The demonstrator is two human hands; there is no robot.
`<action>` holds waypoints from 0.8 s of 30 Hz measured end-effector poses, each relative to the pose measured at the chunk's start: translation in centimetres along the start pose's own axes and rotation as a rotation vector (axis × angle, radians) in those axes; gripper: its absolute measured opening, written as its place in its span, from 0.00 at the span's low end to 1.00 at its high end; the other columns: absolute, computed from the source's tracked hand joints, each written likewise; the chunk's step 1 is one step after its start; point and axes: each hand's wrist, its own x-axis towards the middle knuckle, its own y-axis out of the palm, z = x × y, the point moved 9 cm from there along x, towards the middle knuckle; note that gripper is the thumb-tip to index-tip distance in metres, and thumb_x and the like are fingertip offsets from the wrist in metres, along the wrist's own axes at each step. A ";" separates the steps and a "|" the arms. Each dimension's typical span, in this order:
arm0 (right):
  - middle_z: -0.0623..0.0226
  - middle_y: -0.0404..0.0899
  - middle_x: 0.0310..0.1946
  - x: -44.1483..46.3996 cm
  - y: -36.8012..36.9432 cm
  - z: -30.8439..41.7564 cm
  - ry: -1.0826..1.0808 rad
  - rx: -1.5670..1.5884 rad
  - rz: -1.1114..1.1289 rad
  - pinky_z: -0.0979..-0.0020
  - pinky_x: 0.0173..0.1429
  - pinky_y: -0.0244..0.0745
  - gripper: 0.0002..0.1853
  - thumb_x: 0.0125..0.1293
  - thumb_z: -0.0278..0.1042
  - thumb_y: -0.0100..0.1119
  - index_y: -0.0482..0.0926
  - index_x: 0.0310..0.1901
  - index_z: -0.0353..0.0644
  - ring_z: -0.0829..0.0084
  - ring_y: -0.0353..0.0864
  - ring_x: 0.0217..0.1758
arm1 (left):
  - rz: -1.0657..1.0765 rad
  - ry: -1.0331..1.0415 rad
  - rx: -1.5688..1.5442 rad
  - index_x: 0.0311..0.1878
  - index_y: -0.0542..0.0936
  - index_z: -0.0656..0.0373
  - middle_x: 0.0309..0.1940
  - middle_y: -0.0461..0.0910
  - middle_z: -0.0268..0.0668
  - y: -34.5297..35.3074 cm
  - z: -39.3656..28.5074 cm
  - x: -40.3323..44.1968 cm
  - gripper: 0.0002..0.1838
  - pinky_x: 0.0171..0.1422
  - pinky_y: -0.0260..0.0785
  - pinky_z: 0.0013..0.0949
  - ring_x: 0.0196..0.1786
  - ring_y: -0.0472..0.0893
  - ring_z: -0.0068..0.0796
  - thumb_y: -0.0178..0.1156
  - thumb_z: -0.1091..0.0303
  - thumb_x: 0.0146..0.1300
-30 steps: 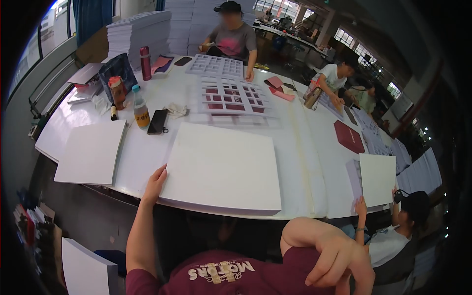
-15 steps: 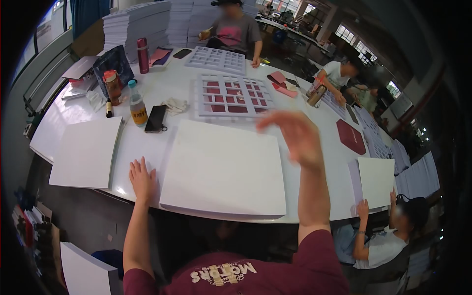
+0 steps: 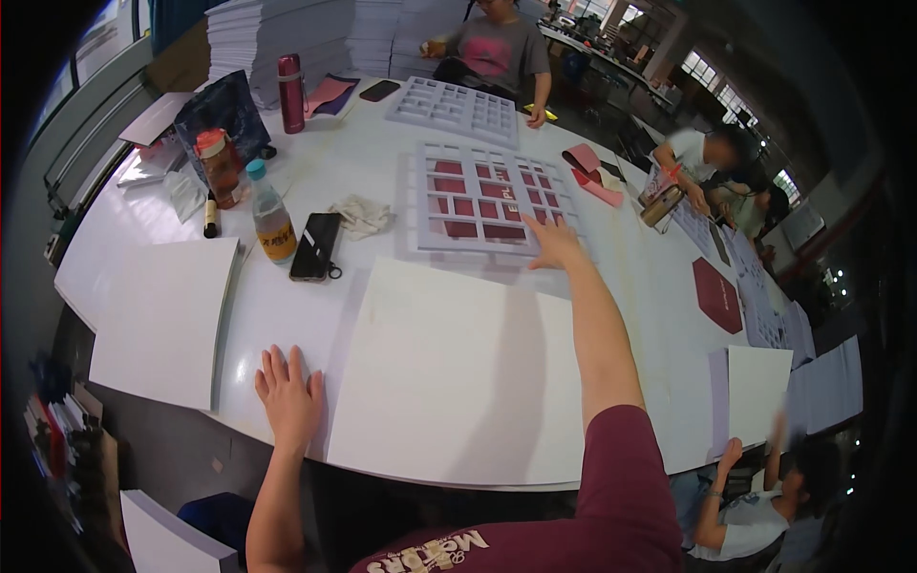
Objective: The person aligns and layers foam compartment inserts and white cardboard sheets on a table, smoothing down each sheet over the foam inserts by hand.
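Note:
A large white board stack [image 3: 449,382] lies on the white table [image 3: 277,315] in front of me. My left hand [image 3: 290,396] rests flat on the table, fingers spread, just left of the stack. My right arm reaches over the stack, and my right hand [image 3: 554,243] is at the near right edge of a white grid frame [image 3: 420,196], its fingers apart. Dark red pieces with pale lettering [image 3: 492,189] show through the grid openings. Behind it lies a second white grid frame [image 3: 454,107].
At the left are another white board [image 3: 162,320], a bottle [image 3: 273,218], a phone [image 3: 315,246], a cloth [image 3: 361,217] and a red flask [image 3: 290,94]. A co-worker [image 3: 492,48] sits across; others work at the right. A dark red piece [image 3: 716,294] lies there.
My right hand has moved from low at my right side forward to the grid frame. My left hand has let go of the board stack's edge and lies on the table. The view has shifted.

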 end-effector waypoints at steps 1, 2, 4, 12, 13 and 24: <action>0.48 0.61 0.74 0.7 -0.1 0.0 0.012 -0.037 0.024 0.41 0.77 0.50 0.69 0.38 0.51 0.84 0.44 0.79 0.71 0.41 0.55 0.77 | -0.003 0.004 0.003 0.69 0.68 0.64 0.72 0.62 0.61 0.0 0.0 0.0 0.30 0.79 0.43 0.58 0.78 0.55 0.59 0.57 0.56 0.69; 0.48 0.61 0.74 1.3 -0.2 0.1 0.018 -0.037 0.070 0.41 0.77 0.50 0.68 0.39 0.50 0.84 0.45 0.79 0.70 0.41 0.55 0.77 | -0.006 0.006 0.005 0.69 0.68 0.64 0.71 0.62 0.61 0.0 -0.1 0.0 0.30 0.79 0.42 0.58 0.78 0.55 0.59 0.57 0.56 0.69; 0.49 0.63 0.72 2.3 -0.1 0.2 0.029 -0.037 0.162 0.41 0.76 0.49 0.67 0.39 0.49 0.84 0.47 0.79 0.70 0.42 0.56 0.77 | 0.004 0.002 0.009 0.69 0.68 0.64 0.72 0.62 0.61 -0.1 -0.2 0.1 0.30 0.79 0.42 0.58 0.78 0.55 0.59 0.57 0.56 0.69; 0.50 0.72 0.59 -0.6 -3.2 2.8 -0.022 -0.025 -0.012 0.48 0.68 0.59 0.56 0.37 0.52 0.81 0.62 0.72 0.62 0.49 0.68 0.67 | -0.003 -0.005 -0.010 0.69 0.69 0.63 0.72 0.61 0.60 -0.1 -0.1 0.0 0.30 0.79 0.43 0.58 0.78 0.55 0.58 0.57 0.55 0.69; 0.49 0.72 0.58 -1.5 -3.9 2.9 -0.008 -0.020 -0.062 0.48 0.68 0.59 0.56 0.37 0.52 0.80 0.62 0.72 0.61 0.49 0.69 0.66 | -0.013 -0.006 -0.014 0.69 0.69 0.63 0.72 0.61 0.60 0.0 0.0 0.0 0.30 0.79 0.43 0.58 0.78 0.55 0.58 0.57 0.55 0.69; 0.52 0.71 0.46 -28.1 -10.9 11.2 -0.273 0.152 -0.338 0.54 0.65 0.59 0.46 0.37 0.50 0.80 0.74 0.63 0.51 0.50 0.69 0.54 | -0.052 -0.025 -0.038 0.69 0.70 0.61 0.72 0.63 0.59 0.3 1.1 -0.7 0.31 0.79 0.43 0.57 0.77 0.56 0.57 0.54 0.51 0.69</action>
